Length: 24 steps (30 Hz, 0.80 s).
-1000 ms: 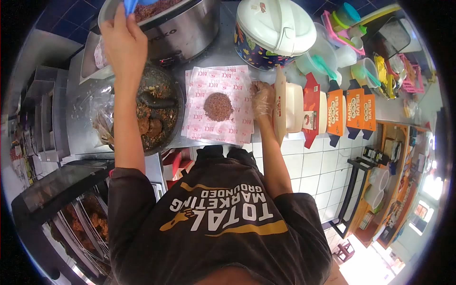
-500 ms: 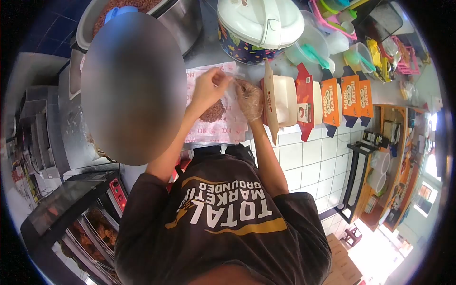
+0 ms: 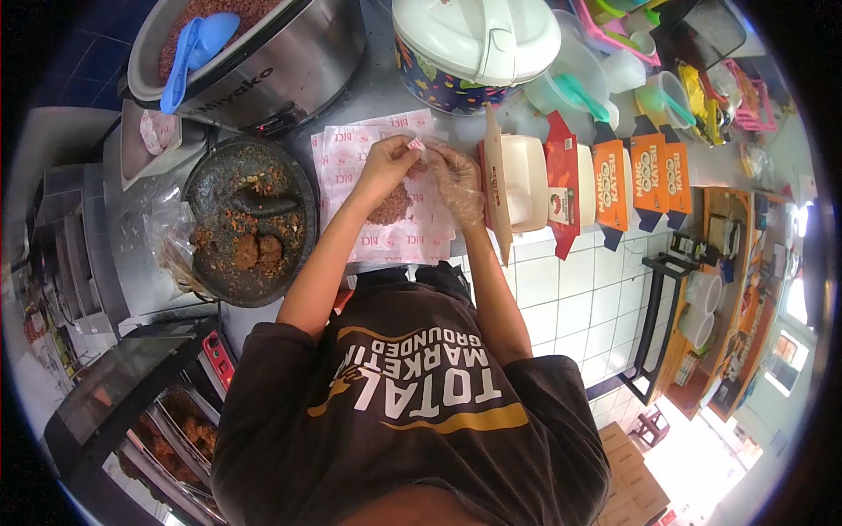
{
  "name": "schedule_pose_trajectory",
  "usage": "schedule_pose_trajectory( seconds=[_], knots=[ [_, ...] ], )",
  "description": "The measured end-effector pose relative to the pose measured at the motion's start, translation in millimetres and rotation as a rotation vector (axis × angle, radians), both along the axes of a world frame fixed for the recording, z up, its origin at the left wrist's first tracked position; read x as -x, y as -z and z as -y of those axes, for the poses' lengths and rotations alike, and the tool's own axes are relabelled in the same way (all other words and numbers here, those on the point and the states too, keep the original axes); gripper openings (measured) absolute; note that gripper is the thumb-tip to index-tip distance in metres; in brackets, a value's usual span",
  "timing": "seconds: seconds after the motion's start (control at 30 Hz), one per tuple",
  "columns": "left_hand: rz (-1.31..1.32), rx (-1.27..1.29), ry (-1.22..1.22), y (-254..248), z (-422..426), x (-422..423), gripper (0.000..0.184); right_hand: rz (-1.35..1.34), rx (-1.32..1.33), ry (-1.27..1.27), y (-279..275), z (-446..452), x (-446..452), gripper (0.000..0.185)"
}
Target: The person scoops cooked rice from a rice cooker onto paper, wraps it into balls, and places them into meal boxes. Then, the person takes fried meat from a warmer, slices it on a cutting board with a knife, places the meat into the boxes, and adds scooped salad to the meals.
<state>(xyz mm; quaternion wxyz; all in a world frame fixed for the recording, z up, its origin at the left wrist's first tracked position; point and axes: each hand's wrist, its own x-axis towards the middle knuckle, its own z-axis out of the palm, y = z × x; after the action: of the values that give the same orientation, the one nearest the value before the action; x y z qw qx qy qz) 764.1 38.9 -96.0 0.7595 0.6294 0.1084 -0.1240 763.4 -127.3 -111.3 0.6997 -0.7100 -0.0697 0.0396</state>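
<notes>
Rice [image 3: 392,207] sits heaped on the paper [image 3: 412,247]. The left hand [image 3: 384,168] has let go of the blue scoop [image 3: 211,39] and pinches the paper's edge beside the gloved right hand [image 3: 460,190], whose grip I can't tell. Both seem free for paper now.

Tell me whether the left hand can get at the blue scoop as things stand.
Probably yes: the blue scoop lies across the rim of the cooker, handle hanging outside, with nothing seen covering it. The left hand is pinching pink-and-white paper, though, and would likely release that first.
</notes>
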Motion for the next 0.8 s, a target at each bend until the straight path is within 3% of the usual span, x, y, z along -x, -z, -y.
schedule_pose_trajectory(
  seconds=[0.1,0.17,0.37,0.8],
  knots=[
    [-0.049,-0.031,0.129,-8.6,-6.4,-1.2,0.017,-0.111,-0.06,-0.004,2.2,-0.8,-0.8,0.019],
    [-0.22,0.095,0.19,-18.1,-12.2,-4.9,0.025,-0.131,-0.052,-0.007,4.6,-0.1,-2.0,0.02],
    [-0.268,0.147,0.215,-31.8,-19.6,-6.8,0.037,-0.187,-0.068,-0.048,-11.3,0.6,-4.5,0.019],
    [-0.274,0.234,0.221,-23.7,-21.6,-5.9,0.034,-0.228,-0.034,-0.085,-19.1,4.7,-8.5,0.022]
  ],
)
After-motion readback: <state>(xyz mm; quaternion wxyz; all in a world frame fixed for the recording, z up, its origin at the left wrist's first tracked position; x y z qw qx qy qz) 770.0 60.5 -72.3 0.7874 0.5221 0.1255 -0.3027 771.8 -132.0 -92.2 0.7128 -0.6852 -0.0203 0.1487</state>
